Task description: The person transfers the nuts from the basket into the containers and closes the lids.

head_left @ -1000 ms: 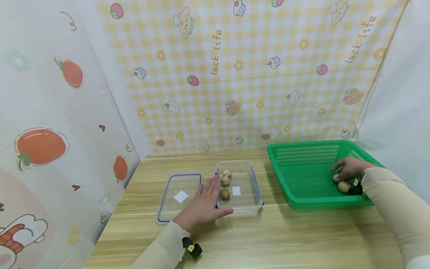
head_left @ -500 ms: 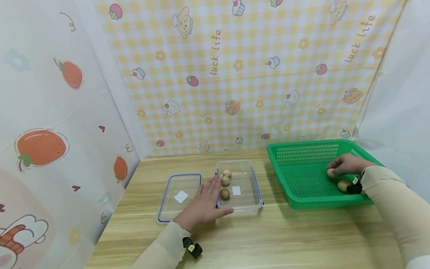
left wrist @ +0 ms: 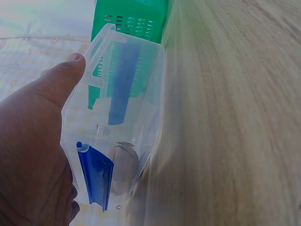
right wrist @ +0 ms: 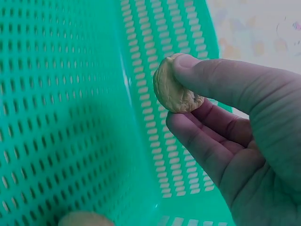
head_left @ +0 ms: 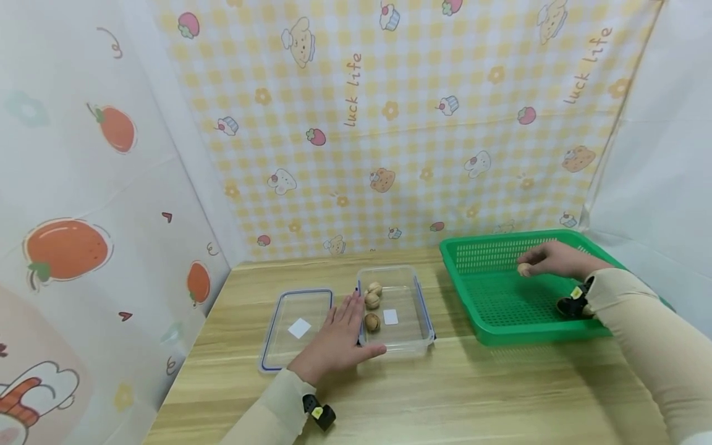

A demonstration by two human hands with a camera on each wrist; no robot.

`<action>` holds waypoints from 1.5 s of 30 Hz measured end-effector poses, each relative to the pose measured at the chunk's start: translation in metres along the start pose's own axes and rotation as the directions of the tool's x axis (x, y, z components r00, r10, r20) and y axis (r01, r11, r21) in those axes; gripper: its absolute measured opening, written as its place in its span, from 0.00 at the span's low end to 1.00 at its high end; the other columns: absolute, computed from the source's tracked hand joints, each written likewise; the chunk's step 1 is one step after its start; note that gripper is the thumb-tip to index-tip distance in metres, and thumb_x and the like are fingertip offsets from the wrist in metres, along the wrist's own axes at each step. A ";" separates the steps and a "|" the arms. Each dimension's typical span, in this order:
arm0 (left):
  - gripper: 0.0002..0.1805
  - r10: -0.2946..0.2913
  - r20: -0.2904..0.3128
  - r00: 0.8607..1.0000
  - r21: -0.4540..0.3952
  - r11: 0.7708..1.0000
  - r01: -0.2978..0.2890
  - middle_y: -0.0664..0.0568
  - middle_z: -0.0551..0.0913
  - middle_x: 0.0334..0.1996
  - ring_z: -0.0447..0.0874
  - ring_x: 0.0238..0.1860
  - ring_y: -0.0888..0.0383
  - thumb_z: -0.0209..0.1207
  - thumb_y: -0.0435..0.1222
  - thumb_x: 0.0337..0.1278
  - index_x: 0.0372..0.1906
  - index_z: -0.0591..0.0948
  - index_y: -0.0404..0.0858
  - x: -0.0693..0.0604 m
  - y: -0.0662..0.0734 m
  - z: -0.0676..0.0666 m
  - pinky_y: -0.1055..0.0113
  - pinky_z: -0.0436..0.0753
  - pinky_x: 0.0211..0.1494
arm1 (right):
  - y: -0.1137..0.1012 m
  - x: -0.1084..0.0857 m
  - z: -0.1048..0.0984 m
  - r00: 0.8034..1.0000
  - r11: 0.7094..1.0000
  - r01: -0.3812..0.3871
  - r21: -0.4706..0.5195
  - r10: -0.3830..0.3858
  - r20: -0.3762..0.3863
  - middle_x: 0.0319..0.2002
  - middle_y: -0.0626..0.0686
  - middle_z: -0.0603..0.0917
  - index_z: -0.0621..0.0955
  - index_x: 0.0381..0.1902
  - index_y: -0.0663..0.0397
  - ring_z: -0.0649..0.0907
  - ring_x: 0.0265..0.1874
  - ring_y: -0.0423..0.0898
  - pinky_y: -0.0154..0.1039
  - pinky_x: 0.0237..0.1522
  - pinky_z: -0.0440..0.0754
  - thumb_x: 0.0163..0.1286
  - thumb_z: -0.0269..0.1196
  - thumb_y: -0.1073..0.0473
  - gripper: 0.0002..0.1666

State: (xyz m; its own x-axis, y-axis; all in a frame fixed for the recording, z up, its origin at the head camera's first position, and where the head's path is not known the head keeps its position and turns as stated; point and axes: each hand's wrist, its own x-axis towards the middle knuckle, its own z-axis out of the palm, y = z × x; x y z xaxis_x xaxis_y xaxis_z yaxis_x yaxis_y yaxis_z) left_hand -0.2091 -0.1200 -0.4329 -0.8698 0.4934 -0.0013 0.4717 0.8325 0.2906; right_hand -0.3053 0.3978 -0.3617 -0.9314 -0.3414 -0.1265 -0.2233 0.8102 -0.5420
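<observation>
The wooden surface [head_left: 445, 395] carries a green basket [head_left: 484, 337] near its back edge, toward the right. Left of it sits a clear box [head_left: 397, 348], and a lid [head_left: 307, 306] lies nearer the left edge. The left hand [head_left: 336, 343] rests with straight fingers against the box's left side. The right hand [head_left: 559, 258] pinches a walnut [right wrist: 169, 89] above the basket's floor; a second walnut [right wrist: 87, 220] lies toward the basket's front right corner, and three more nuts [head_left: 372, 300] sit along the box's left wall. The round, pinched walnut could slip if the pinch eases; a bump might slide the box.
</observation>
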 end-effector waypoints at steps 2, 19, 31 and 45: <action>0.63 0.003 -0.004 1.000 -0.001 1.000 -0.003 0.45 0.36 0.82 0.32 0.81 0.47 0.44 0.76 0.58 0.82 0.39 0.38 0.001 0.000 0.000 0.43 0.42 0.79 | -0.006 0.000 0.001 1.000 1.000 0.001 0.009 -0.001 -0.008 0.58 0.68 0.82 0.77 0.64 0.69 0.83 0.54 0.63 0.58 0.50 0.82 0.71 0.66 0.45 0.36; 0.64 -0.001 -0.002 1.000 -0.006 1.000 0.001 0.44 0.37 0.82 0.33 0.81 0.47 0.43 0.78 0.56 0.82 0.41 0.36 0.001 0.000 0.000 0.44 0.43 0.79 | -0.064 0.000 0.020 0.995 0.992 0.082 0.100 -0.076 -0.065 0.56 0.60 0.85 0.78 0.65 0.62 0.82 0.57 0.60 0.53 0.52 0.83 0.69 0.68 0.45 0.35; 0.64 -0.005 0.003 1.000 -0.006 1.000 0.005 0.44 0.36 0.82 0.33 0.81 0.46 0.44 0.76 0.58 0.82 0.40 0.36 0.000 -0.001 0.000 0.44 0.41 0.79 | -0.105 0.001 0.035 0.981 0.978 0.169 0.120 -0.154 -0.119 0.57 0.61 0.84 0.82 0.61 0.58 0.83 0.55 0.59 0.51 0.50 0.84 0.69 0.69 0.51 0.27; 0.63 0.006 -0.003 1.000 -0.009 1.000 -0.006 0.42 0.37 0.82 0.35 0.81 0.44 0.46 0.75 0.58 0.82 0.42 0.35 0.000 -0.001 0.000 0.43 0.44 0.79 | -0.143 -0.001 0.061 0.969 0.967 0.209 0.148 -0.185 -0.161 0.48 0.55 0.86 0.82 0.61 0.60 0.85 0.44 0.48 0.42 0.44 0.84 0.68 0.70 0.55 0.26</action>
State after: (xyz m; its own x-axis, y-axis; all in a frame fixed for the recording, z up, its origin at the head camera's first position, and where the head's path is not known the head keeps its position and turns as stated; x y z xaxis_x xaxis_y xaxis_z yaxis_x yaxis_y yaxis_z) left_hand -0.2099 -0.1209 -0.4331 -0.8674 0.4975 0.0034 0.4756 0.8271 0.2996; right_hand -0.2546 0.2536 -0.3346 -0.9077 -0.4045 0.1112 -0.3683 0.6412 -0.6732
